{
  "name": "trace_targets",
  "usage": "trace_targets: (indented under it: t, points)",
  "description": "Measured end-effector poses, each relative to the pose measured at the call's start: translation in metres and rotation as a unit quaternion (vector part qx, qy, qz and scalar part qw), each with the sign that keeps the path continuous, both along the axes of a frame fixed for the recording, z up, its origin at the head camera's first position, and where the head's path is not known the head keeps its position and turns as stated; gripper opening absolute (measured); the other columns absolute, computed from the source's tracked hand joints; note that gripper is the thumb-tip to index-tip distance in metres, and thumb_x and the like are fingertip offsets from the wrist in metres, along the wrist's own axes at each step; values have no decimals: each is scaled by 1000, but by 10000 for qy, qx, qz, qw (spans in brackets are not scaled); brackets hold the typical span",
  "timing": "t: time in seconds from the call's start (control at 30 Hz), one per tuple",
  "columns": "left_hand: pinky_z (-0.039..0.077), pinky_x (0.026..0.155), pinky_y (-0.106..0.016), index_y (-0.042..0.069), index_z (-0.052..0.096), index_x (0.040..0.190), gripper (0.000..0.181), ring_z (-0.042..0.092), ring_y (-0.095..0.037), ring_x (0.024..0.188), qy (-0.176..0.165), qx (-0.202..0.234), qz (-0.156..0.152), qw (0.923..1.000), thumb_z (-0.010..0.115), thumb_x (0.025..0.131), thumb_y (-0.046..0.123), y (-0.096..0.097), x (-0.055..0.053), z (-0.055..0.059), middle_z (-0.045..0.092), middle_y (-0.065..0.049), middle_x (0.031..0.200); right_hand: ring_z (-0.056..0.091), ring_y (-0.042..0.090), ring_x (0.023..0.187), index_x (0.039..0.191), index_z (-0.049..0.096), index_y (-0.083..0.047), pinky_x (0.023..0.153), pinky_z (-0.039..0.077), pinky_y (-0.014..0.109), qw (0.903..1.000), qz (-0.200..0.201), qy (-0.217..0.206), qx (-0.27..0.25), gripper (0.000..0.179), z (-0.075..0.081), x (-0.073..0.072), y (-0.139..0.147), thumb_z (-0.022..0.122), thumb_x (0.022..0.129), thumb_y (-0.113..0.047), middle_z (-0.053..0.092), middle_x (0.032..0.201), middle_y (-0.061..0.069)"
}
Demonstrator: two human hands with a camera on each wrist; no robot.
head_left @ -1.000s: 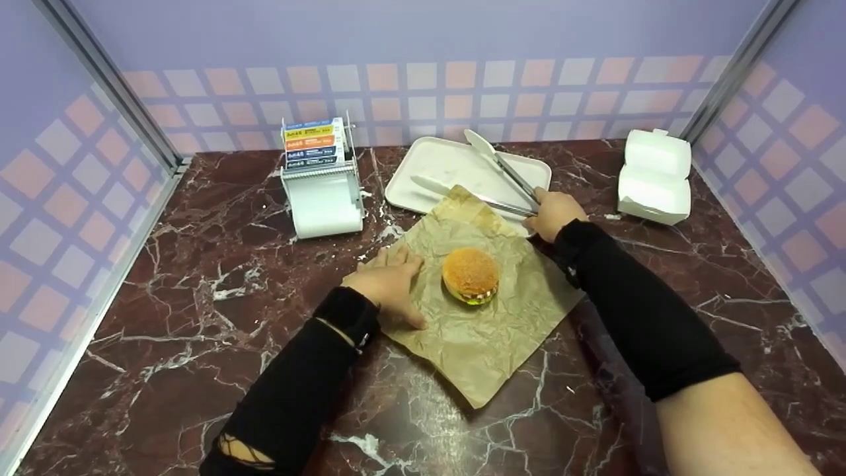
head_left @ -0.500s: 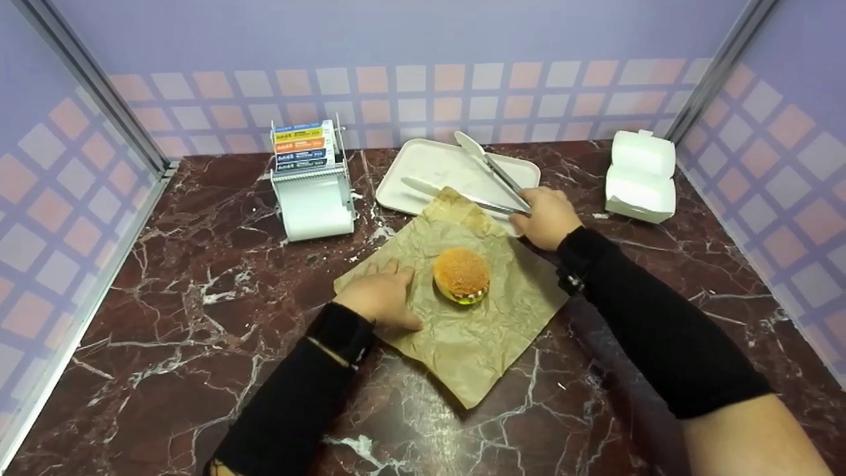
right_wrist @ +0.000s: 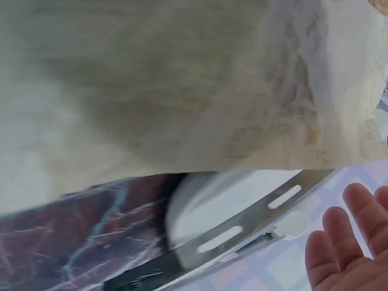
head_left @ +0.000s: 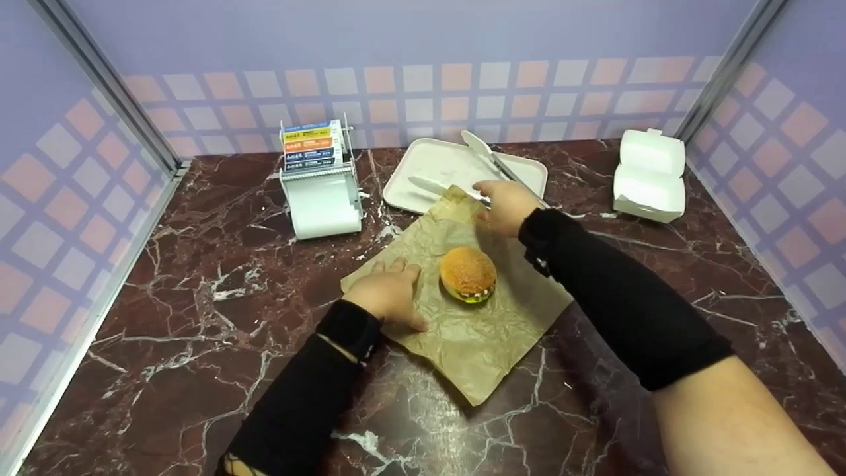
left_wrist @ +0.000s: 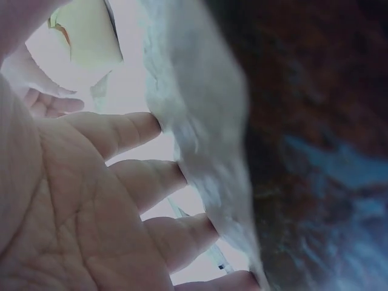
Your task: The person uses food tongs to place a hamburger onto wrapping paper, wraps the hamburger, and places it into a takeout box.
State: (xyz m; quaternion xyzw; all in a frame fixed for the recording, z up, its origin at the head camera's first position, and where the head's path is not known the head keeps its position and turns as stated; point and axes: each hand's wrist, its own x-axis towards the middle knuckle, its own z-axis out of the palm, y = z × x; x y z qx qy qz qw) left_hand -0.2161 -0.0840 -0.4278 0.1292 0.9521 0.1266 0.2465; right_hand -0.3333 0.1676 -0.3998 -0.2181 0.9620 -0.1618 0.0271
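A burger with a seeded bun [head_left: 468, 271] sits on a crumpled sheet of brown paper [head_left: 489, 350], set diamond-wise on the counter. My left hand [head_left: 386, 294] rests on the paper's left part with fingers spread; in the left wrist view its fingertips touch the sheet. Over the paper's upper right edge, beside the tongs, is my right hand [head_left: 509, 206]. Its fingers [right_wrist: 341, 236] look fairly straight in the right wrist view and hold nothing. Metal tongs with pale tips [head_left: 477, 142] lie across the off-white tray [head_left: 403, 175], their handle end partly hidden by the right hand.
At the back left stands a rack of label boxes [head_left: 307, 147] with a white roll [head_left: 325, 215]. An opened white takeout box [head_left: 651, 177] is at the back right. Tiled walls [head_left: 416, 79] bound the dark marbled counter [head_left: 192, 277].
The right hand has let go of the tongs and moved left over the paper's upper right edge. The tongs stay on the tray; the left hand stays on the paper.
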Motion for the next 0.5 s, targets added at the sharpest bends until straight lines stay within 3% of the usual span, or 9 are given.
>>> trace_targets:
  t: [0.23,0.5]
  points:
    - [17,127,-70,19,22,169,121,3,-49,162,-18,-7,39,10000,88,75,56,2,-1,-1,4,-12,178,58,37,139,129,74,-4,120,40,51,9992,329,97,198,36,-2,-12,-6,66,94,-6,66,142,23]
    - [17,128,-68,18,21,169,122,4,-50,161,-14,2,54,10000,88,75,55,1,0,-2,3,-14,177,56,34,143,133,71,-3,123,35,54,9974,516,92,495,38,-7,-16,-11,61,97,-7,63,147,20]
